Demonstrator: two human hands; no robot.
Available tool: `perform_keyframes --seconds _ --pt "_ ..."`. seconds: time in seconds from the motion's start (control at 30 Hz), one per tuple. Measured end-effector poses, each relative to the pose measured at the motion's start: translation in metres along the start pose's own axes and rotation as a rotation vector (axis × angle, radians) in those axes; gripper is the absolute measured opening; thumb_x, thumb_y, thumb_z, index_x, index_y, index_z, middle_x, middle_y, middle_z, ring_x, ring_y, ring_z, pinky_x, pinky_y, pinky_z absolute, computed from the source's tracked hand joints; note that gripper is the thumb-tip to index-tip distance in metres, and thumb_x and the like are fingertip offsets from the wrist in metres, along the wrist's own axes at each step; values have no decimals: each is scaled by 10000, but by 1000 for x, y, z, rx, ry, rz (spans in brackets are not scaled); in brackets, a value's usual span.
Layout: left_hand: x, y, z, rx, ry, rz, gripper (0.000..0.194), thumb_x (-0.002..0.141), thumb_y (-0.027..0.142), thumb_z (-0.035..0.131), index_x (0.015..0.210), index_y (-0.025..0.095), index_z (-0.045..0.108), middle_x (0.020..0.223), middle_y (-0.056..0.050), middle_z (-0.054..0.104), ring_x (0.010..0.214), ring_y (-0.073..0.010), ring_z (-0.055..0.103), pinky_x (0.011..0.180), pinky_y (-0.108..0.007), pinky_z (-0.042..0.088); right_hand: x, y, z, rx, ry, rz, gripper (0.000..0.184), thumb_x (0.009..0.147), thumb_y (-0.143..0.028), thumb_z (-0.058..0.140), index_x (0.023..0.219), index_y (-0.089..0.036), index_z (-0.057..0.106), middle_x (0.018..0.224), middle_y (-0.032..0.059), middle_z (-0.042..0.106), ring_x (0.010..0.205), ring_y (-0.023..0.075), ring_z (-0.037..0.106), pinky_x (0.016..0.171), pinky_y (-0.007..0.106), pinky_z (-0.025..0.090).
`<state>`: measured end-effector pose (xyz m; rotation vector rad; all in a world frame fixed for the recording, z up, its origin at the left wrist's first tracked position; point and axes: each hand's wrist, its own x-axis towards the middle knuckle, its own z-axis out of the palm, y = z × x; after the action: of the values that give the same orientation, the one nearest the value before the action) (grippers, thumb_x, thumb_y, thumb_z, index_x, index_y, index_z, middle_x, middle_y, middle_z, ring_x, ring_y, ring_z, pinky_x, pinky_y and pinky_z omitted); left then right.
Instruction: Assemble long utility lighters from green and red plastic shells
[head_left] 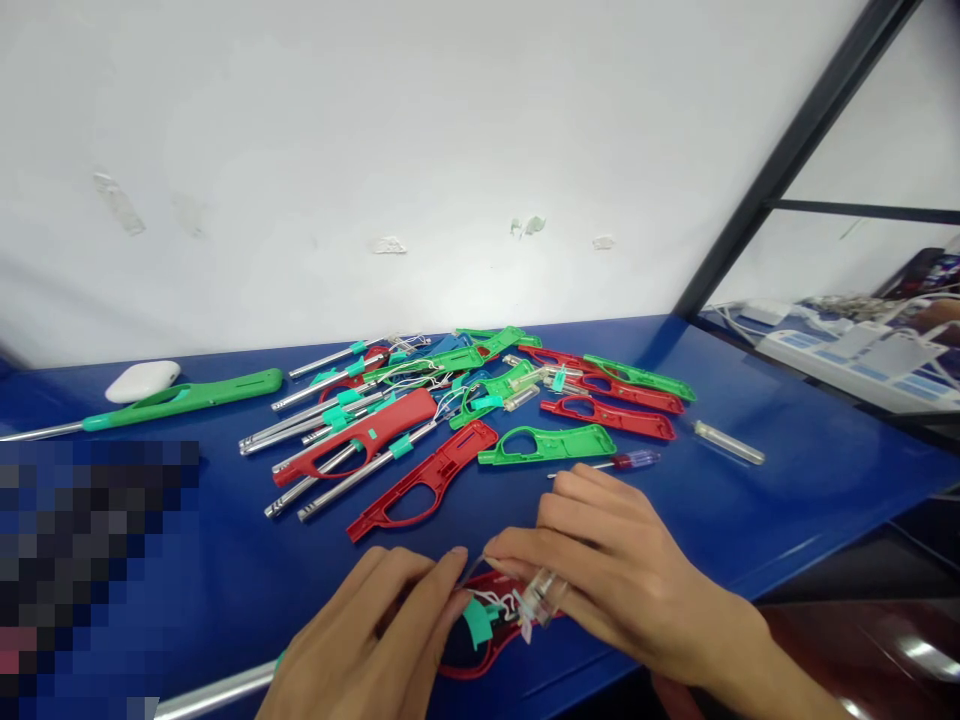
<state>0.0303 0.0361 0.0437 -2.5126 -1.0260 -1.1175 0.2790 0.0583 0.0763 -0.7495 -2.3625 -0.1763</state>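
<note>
Close to the table's front edge, my hands work over an opened red lighter shell (472, 668) with a teal trigger (478, 622) and loose white wires (504, 602). My left hand (375, 630) covers the shell's left side, its thumb and forefinger closed on a thin clear tube (472, 570). A metal lighter barrel (217, 690) sticks out to the left from under that hand. My right hand (600, 560) is closed around a clear plastic fuel tank (545, 592) at the shell's right, its forefinger and thumb near the tube's other end. The fingers hide part of the shell.
Behind my hands lie a red half shell (435, 480), a green half shell (551, 443), a screwdriver (636, 458) and several barrels with wires (330, 410). A green lighter (195, 395) and white case (142, 380) are left; a clear tank (729, 442) and power strip (847, 365) right.
</note>
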Motion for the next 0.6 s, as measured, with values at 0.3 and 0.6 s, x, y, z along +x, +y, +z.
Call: perform_keyframes --seconds 0.3,0.6 --pt "-11 1 6 54 -173 -8 301 1042 77 405 1150 234 637 924 -3 658 719 -133 702 622 -245 605 -7 1 2 78 -52 64 326 1188 -291 376 1172 -237 697 826 -16 657 764 172 600 841 313 470" --pt "-5 5 7 119 -94 7 270 1066 99 415 1156 207 646 970 -13 752 828 -173 746 741 -309 630 -15 -1 -7 332 -242 397 187 1138 -301 515 1323 -313 501 1264 7 704 1141 157 688 1002 292 526"
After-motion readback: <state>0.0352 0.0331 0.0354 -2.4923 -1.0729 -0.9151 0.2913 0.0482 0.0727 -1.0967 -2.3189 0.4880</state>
